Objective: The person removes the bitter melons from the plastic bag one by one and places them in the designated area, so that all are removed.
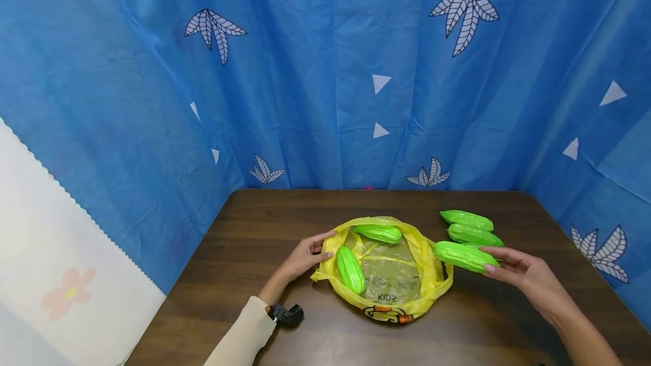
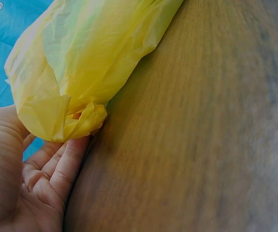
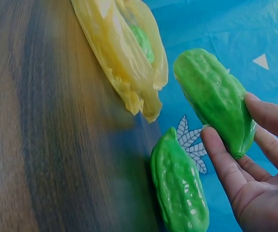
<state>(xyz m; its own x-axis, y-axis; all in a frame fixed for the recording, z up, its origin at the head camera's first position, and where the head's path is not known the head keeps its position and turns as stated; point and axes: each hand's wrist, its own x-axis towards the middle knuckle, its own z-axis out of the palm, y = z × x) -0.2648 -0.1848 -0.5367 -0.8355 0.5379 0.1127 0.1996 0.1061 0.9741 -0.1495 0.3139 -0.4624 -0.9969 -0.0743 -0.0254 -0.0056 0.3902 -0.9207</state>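
A yellow plastic bag (image 1: 432, 284) lies with its mouth spread wide on the table. Inside it are two bright green bitter gourds, one at the left wall (image 1: 350, 270) and one at the far rim (image 1: 378, 234). My left hand (image 1: 305, 253) holds the bag's left edge; in the left wrist view the bag hides its fingertips. Thumb and fingers of my right hand (image 1: 529, 275) pinch one end of another bitter gourd (image 3: 214, 99), raised just right of the bag. Beyond this hand, more bitter gourds (image 1: 473, 234) lie on the table, partly covered by the held one.
The brown wooden table (image 1: 213, 287) reaches back to a blue patterned curtain (image 1: 325, 100), which also hangs at both sides. A white cloth with a flower print (image 1: 66, 298) is at the left. A black strap (image 1: 287, 315) is on my left wrist.
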